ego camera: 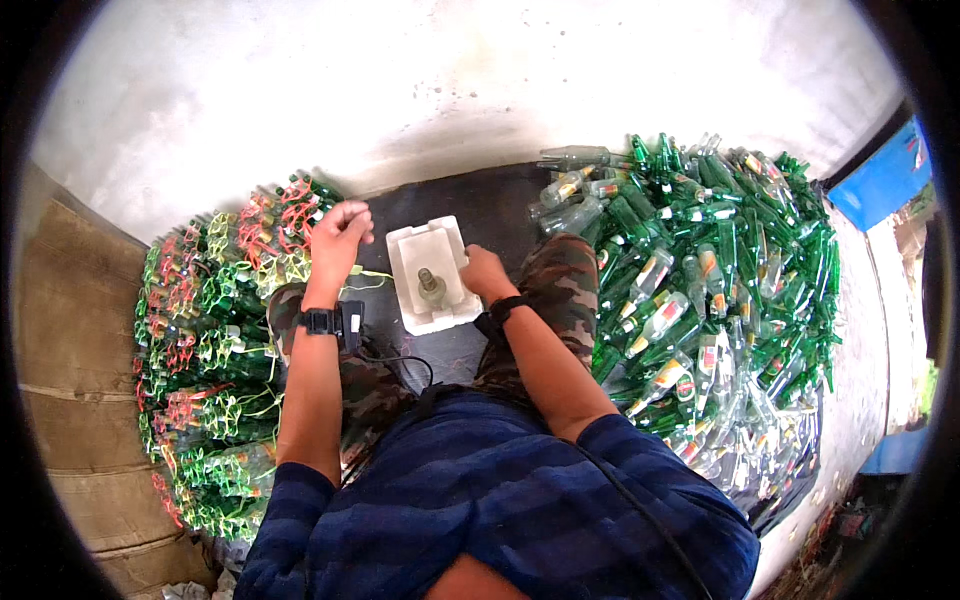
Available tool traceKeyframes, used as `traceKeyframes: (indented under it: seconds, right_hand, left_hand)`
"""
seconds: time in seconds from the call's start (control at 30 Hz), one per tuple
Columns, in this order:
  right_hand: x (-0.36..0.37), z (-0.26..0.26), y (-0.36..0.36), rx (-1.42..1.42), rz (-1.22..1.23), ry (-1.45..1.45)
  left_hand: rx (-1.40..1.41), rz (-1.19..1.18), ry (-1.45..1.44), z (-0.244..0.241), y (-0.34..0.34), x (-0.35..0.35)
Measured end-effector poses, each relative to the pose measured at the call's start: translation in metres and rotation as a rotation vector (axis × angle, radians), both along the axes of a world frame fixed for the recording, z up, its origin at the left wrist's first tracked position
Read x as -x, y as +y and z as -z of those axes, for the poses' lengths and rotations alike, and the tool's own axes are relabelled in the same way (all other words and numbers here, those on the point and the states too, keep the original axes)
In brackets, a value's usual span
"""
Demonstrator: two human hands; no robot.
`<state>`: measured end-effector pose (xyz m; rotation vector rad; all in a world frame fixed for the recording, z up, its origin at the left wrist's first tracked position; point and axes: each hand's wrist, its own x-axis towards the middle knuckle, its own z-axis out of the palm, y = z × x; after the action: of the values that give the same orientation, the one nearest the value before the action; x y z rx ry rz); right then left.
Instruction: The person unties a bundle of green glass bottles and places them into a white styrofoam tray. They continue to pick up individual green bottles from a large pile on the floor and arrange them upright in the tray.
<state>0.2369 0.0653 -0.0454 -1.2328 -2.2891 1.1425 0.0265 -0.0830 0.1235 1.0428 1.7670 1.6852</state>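
Note:
A white foam tray (405, 304) lies on the dark floor between my knees. One glass bottle (429, 288) stands in it, its neck pointing up towards the camera. At the tray's right edge is my right hand (486, 271), fingers curled; whether they grip the rim is hidden. My left hand (343, 231) is raised to the left of the tray, its fingers loosely bent, and nothing shows clearly in it. Yellow-green string (369, 274) stretches from the left-hand bottles towards the tray's left side. Both wrists wear black straps, the left one with a small device.
Green and clear glass bottles bound in bundles with red and yellow-green string (217, 337) stand at the left. A large heap of loose bottles (720, 300) fills the right. A pale wall (480, 97) rises ahead, and brown cardboard (90, 360) stands at far left.

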Motion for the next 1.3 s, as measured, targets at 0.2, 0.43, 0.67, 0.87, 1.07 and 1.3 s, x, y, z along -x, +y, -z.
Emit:
traceKeyframes:
  seconds: [0.2, 0.43, 0.67, 0.87, 1.07, 1.3]
  right_hand:
    - [-0.031, -0.024, 0.012, 0.084, 0.116, 0.003]
    - [-0.044, -0.019, 0.022, 0.179, 0.237, 0.003]
    - [-0.066, 0.002, 0.077, 0.859, 0.724, 0.734]
    - [-0.08, 0.136, 0.102, 0.827, 0.796, 0.499]
    - [-0.071, 0.223, 0.055, 0.872, 0.618, 0.015]
    - [-0.047, 0.204, 0.111, 0.974, 0.982, 0.243]
  left_hand:
    - [-0.024, 0.084, 0.09, -0.053, 0.042, 0.006]
    - [-0.052, 0.228, 0.084, -0.039, 0.126, 0.057]
    - [0.46, 0.311, 0.86, 0.014, 0.117, 0.065]
    - [0.617, 0.656, 0.827, 0.026, 0.112, 0.041]
    - [0.587, 0.533, 0.839, 0.024, 0.122, 0.05]
    - [0.541, 0.523, 0.884, 0.018, 0.118, 0.054]
